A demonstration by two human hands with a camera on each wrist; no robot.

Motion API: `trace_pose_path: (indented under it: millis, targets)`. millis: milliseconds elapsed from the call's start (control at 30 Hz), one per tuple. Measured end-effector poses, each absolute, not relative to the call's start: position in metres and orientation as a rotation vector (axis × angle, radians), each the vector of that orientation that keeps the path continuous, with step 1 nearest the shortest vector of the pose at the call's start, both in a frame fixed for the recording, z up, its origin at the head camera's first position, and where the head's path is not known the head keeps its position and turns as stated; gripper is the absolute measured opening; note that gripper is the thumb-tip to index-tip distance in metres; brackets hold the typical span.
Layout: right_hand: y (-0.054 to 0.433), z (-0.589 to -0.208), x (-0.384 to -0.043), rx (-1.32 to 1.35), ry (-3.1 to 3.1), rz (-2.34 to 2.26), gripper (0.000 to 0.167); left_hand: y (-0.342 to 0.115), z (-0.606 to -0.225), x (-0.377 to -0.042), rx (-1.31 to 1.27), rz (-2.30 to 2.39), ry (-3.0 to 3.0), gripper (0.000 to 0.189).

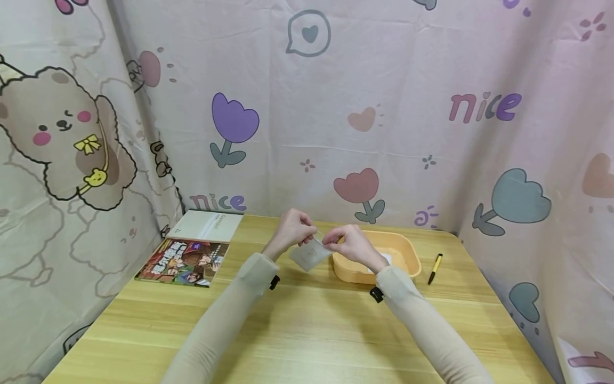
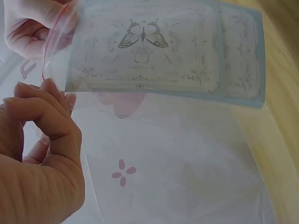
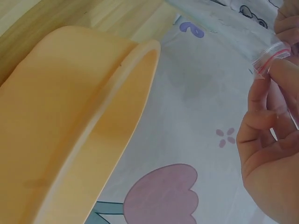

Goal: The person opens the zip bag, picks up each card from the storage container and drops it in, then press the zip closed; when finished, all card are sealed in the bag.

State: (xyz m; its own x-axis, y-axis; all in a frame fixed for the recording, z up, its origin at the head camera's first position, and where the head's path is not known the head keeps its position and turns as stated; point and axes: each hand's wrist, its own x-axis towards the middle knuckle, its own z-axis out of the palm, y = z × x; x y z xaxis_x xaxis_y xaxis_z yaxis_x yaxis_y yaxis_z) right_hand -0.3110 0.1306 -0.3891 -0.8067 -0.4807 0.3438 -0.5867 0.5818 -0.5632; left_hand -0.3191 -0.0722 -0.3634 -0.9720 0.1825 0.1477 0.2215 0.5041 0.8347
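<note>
Both hands hold a clear zip bag [image 1: 309, 255] up over the table, its red seal strip at the top edge. Inside the bag, pale cards [image 2: 154, 49] with a printed butterfly and blue borders show in the left wrist view. My left hand [image 1: 295, 229] pinches one top corner between thumb and fingers. At the other corner, my right hand [image 1: 352, 242] pinches the sealing edge, as the right wrist view also shows. The right forearm passes over a yellow-orange plastic basket [image 1: 352, 274], in which something white [image 1: 386, 260] lies.
A yellow and black pen [image 1: 435, 268] lies right of the basket. On the left of the wooden table [image 1: 307, 336] are a colourful comic-style book [image 1: 184, 262] and a pale book [image 1: 206, 226] behind it. Printed curtains hang around the back and sides.
</note>
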Motion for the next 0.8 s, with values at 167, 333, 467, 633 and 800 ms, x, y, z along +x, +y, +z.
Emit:
trace_pose_path:
  millis: [167, 333, 467, 633, 800]
  targets:
    - [0.129, -0.393, -0.313, 0.932, -2.648, 1.030, 0.009, -0.071, -0.362, -0.318, -0.346, -1.482, -2.708, 0.010]
    - [0.128, -0.392, -0.315, 0.957, -2.644, 1.032, 0.010, -0.072, -0.362, -0.318, -0.356, -1.473, -2.714, 0.010]
    - [0.131, -0.392, -0.314, 0.958, -2.630, 1.101, 0.012, -0.073, -0.363, -0.318, -0.375, -1.488, -2.696, 0.010]
    - [0.136, -0.392, -0.313, 0.909, -2.601, 1.246, 0.014, -0.074, -0.365, -0.319, -0.386, -1.501, -2.680, 0.010]
    - [0.144, -0.392, -0.315, 0.847, -2.544, 1.408, 0.015, -0.074, -0.365, -0.320, -0.367, -1.514, -2.686, 0.008]
